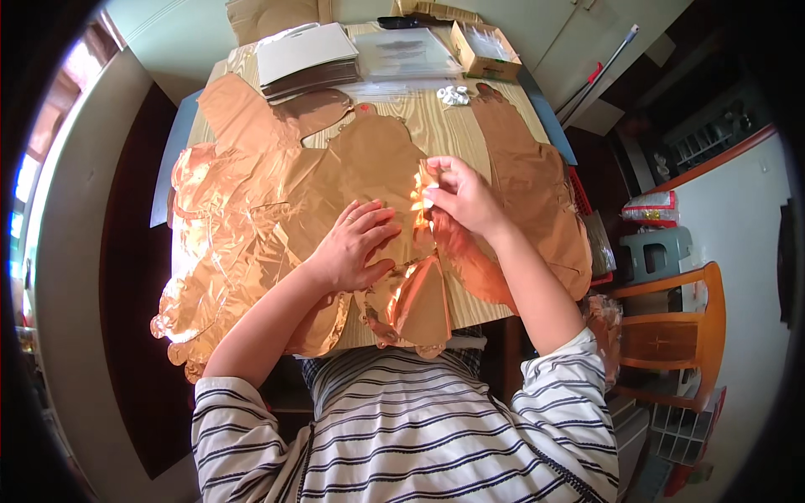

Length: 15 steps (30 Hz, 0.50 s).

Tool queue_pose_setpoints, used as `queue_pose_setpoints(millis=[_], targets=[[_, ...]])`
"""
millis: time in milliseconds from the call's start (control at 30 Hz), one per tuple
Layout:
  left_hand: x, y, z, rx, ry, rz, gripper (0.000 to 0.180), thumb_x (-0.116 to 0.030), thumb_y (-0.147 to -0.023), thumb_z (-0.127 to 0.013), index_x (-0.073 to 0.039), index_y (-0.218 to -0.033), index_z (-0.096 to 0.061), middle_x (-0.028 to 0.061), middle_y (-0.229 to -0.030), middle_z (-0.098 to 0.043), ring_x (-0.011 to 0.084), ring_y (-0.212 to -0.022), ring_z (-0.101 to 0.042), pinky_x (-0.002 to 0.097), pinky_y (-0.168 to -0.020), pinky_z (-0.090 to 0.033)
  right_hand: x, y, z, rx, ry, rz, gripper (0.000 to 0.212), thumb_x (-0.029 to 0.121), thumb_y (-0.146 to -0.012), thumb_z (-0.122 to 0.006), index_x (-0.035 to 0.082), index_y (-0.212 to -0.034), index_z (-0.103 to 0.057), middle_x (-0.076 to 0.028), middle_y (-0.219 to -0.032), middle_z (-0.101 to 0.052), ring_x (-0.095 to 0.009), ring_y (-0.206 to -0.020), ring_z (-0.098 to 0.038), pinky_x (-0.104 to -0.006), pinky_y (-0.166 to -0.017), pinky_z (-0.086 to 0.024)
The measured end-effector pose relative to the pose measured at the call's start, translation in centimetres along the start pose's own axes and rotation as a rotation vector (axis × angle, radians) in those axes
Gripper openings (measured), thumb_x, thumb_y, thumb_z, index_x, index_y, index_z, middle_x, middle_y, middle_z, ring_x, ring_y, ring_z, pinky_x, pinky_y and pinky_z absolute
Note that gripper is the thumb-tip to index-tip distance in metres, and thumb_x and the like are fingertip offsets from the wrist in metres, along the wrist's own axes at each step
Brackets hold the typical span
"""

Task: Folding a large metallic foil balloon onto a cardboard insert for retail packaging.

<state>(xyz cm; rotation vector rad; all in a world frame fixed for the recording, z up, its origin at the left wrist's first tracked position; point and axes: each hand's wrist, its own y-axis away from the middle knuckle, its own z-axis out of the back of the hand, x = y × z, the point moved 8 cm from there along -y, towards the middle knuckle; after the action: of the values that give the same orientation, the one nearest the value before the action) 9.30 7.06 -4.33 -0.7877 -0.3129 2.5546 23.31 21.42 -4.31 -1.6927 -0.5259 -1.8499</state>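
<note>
Copper-coloured foil pieces (pixel 243 184) cover much of the wooden table (pixel 436 126), crumpled and shiny on the left. My left hand (pixel 356 247) lies with its fingers spread on a flatter foil piece (pixel 369 159) in the middle. At that piece's right edge, my right hand (pixel 461 197) pinches a raised, bright fold of foil between thumb and fingers. Below the hands, a folded foil flap (pixel 423 298) stands up near the table's front edge. Another flat foil piece (pixel 524 168) lies to the right, beyond my right forearm.
At the back are a stack of grey-white boards (pixel 309 57), clear plastic sheets (pixel 407 54) and an open cardboard box (pixel 486 50). Small white pieces (pixel 454 95) sit in a heap before the box. A wooden chair (pixel 671 335) and a grey-green stool (pixel 658 254) stand at the right.
</note>
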Motion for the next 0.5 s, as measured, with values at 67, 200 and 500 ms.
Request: queue_pose_setpoints(millis=[67, 200, 500], targets=[[0.0, -0.1, -0.1, 0.009, -0.002, 0.005, 0.061, -0.027, -0.075, -0.079, -0.009, -0.131, -0.063, 0.016, -0.142, -0.055, 0.0394, -0.139, -0.044, 0.0576, -0.118, -0.03, -0.1, 0.7, 0.2, 0.002, 0.091, 0.031, 0.039, 0.007, -0.097, -0.062, 0.0, -0.134, -0.053, -0.014, -0.106, -0.075, -0.018, -0.092, -0.073, -0.0315, -0.079, -0.056], [0.2, 0.1, -0.1, 0.013, -0.011, 0.017, 0.059, -0.03, -0.077, -0.078, -0.01, -0.131, -0.063, 0.0142, -0.143, -0.054, 0.0375, -0.139, -0.044, 0.0563, -0.119, -0.029, -0.6, 0.7, 1.6, -0.138, 0.579, 0.207, 0.036, 0.01, -0.092, -0.067, 0.001, -0.126, -0.063, -0.017, -0.119, -0.071, -0.029, -0.105, -0.07, -0.0367, -0.092, -0.054], [0.1, 0.0, 0.0, 0.013, -0.009, 0.001, 0.063, -0.029, -0.076, -0.078, -0.011, -0.133, -0.062, 0.015, -0.14, -0.055, 0.0378, -0.139, -0.045, 0.0564, -0.117, -0.03, -1.4, 1.1, -2.6, 0.096, 1.069, 0.492, 0.044, 0.026, -0.097, -0.063, 0.005, -0.136, -0.061, -0.01, -0.148, -0.055, -0.034, -0.139, -0.046, -0.045, -0.115, -0.035]])
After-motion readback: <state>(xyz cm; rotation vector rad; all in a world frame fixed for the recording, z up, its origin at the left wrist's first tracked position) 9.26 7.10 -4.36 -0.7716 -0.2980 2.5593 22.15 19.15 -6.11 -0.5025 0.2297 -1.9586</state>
